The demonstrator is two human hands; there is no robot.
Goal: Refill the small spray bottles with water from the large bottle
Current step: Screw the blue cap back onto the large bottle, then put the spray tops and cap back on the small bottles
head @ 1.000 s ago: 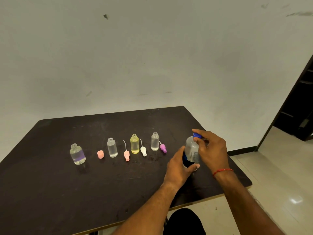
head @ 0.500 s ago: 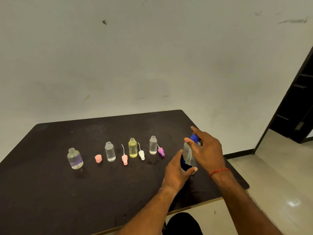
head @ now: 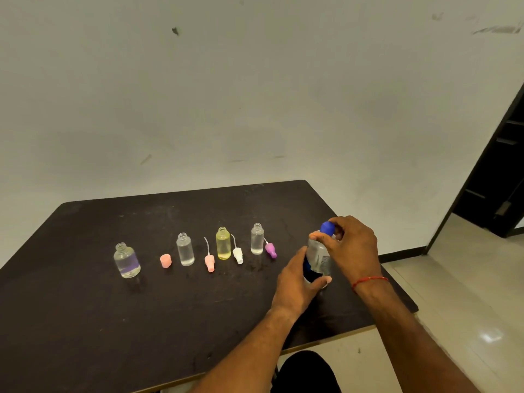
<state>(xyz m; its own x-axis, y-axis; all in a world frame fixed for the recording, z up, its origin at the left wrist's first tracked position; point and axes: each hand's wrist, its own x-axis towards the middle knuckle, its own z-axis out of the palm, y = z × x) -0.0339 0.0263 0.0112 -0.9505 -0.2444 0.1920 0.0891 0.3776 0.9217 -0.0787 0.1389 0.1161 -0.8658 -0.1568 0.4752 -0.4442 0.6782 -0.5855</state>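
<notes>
The large clear bottle with a blue cap stands upright at the right of the dark table. My left hand wraps its lower body. My right hand pinches the blue cap from above. Several small open bottles stand in a row to the left: a round one, a clear one, a yellow one and a clear one. Their spray tops lie beside them: pink cap, pink sprayer, white sprayer, purple sprayer.
The table's right edge runs just past the large bottle, with tiled floor beyond. A pale wall rises behind the table. A dark doorway opens at the far right.
The view has shifted a little. My right fingers have turned on the blue cap while my left hand keeps the bottle in place.
</notes>
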